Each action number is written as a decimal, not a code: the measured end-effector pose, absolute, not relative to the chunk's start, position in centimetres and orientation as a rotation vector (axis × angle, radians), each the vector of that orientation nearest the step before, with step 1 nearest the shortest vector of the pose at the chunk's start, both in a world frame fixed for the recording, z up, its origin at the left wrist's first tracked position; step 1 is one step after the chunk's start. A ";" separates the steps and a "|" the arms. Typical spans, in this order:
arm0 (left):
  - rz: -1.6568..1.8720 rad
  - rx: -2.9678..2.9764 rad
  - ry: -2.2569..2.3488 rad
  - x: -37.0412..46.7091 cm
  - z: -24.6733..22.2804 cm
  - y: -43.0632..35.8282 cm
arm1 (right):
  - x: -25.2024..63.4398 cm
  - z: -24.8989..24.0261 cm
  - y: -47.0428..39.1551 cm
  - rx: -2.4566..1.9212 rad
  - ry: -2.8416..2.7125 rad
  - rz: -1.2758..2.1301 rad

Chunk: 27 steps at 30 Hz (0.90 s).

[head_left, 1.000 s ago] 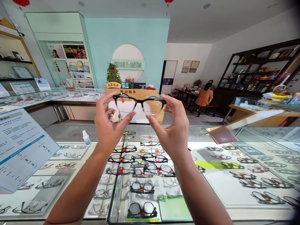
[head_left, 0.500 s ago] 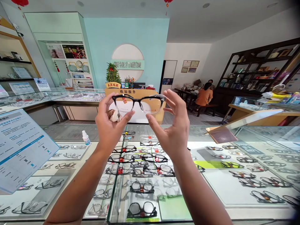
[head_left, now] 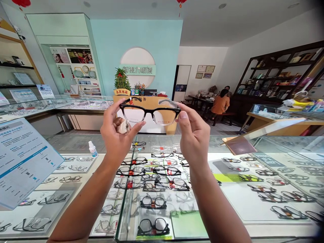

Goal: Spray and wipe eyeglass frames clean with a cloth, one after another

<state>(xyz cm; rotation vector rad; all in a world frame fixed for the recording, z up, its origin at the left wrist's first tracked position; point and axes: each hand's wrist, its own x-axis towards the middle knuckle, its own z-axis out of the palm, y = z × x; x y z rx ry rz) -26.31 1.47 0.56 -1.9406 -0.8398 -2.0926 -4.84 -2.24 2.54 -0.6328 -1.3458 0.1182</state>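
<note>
Black-and-clear eyeglasses [head_left: 149, 110] are held up above the glass display case, the temple arms pointing away. My left hand [head_left: 116, 130] pinches the left end of the frame between thumb and fingers, with a crumpled whitish cloth [head_left: 123, 127] tucked in its curled fingers. At the other end, my right hand [head_left: 194, 133] is closed on the right hinge and temple area, thumb in front. Rows of spectacles [head_left: 167, 170] lie in the case beneath both hands.
A blue-and-white printed sheet [head_left: 24, 165] stands at the left, near a small white bottle [head_left: 92, 149]. A tilted mirror-like panel [head_left: 240, 144] is on the right. Beyond are a wooden counter [head_left: 172, 128] and a seated person in orange [head_left: 220, 104].
The eyeglasses have tilted, showing more of their temple arms. My right hand has moved right and closed its thumb and fingers on the frame's right end.
</note>
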 end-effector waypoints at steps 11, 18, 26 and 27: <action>-2.134 -1.755 -0.754 -25.8 1.0 1.1 | -4.3 2.5 -1.7 -0.589 -1.326 0.282; -2.184 -1.784 -0.697 -25.9 1.0 1.2 | -4.5 2.8 -1.8 -0.568 -1.320 0.311; -2.235 -1.836 -0.664 -25.7 1.1 0.9 | -4.5 2.7 -1.8 -0.483 -1.334 0.475; -2.231 -1.843 -0.663 -25.7 1.1 0.8 | -4.5 2.7 -1.7 -0.460 -1.335 0.498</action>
